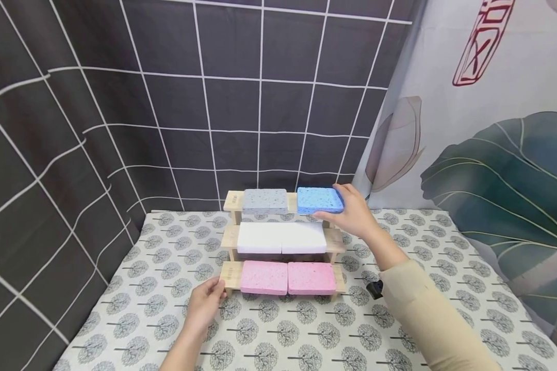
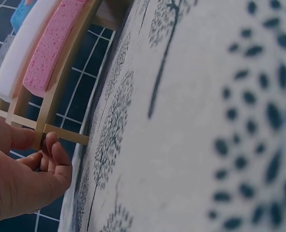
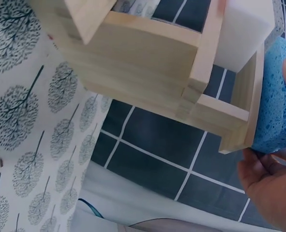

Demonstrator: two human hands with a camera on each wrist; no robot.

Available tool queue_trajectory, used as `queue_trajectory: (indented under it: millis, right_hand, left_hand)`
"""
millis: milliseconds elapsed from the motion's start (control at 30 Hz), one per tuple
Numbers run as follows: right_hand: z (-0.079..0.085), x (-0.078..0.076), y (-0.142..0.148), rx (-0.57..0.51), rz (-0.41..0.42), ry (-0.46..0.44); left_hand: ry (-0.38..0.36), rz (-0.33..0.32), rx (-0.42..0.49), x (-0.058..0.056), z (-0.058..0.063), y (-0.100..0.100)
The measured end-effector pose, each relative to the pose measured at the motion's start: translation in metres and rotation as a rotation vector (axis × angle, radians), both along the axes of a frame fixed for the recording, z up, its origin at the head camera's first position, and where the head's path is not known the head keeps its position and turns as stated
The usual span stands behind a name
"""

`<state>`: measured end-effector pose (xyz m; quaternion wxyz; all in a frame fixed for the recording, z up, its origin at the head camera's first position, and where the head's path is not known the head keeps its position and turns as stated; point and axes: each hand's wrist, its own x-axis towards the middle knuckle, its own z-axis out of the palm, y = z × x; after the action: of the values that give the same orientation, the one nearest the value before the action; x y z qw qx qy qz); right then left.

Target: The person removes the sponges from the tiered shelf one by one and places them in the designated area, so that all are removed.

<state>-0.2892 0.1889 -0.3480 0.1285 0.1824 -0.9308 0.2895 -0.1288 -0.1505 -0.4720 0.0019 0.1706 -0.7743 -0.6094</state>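
A small wooden rack (image 1: 336, 240) with three stepped shelves stands on the tablecloth. At the right end of its top shelf lies a blue sponge (image 1: 319, 200); my right hand (image 1: 351, 212) grips it by its right side, thumb at the front. In the right wrist view the blue sponge (image 3: 277, 99) sits right at the shelf board. My left hand (image 1: 206, 301) pinches the left end of the bottom shelf, thumb and fingers around the board's corner (image 2: 42, 126). A grey sponge (image 1: 265, 201) rests on the top shelf, left of the blue one.
Two white blocks (image 1: 260, 238) fill the middle shelf side by side, and two pink sponges (image 1: 264, 277) lie on the bottom one. A dark tiled-pattern curtain (image 1: 232, 103) hangs close behind the rack. The tree-print tablecloth (image 1: 278, 340) spreads around it.
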Motion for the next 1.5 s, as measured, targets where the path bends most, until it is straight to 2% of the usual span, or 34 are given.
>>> queue_trajectory:
  millis: [333,800,1233,1500]
  right_hand:
    - [-0.008,0.002,0.014,-0.020,-0.013,0.034]
    - [-0.011,0.004,0.035,-0.035,-0.036,0.001]
    - [-0.005,0.008,0.050,-0.036,-0.039,0.010]
    - [-0.005,0.012,0.063,-0.046,-0.071,-0.005]
  left_hand:
    - [0.011,-0.001,0.006,0.001,-0.001,0.000]
    - [-0.001,-0.016,-0.005,0.002,0.001,0.000]
    - [0.014,-0.019,0.017,0.000,0.001,-0.001]
    - [0.020,-0.020,0.023,0.000,0.000,-0.001]
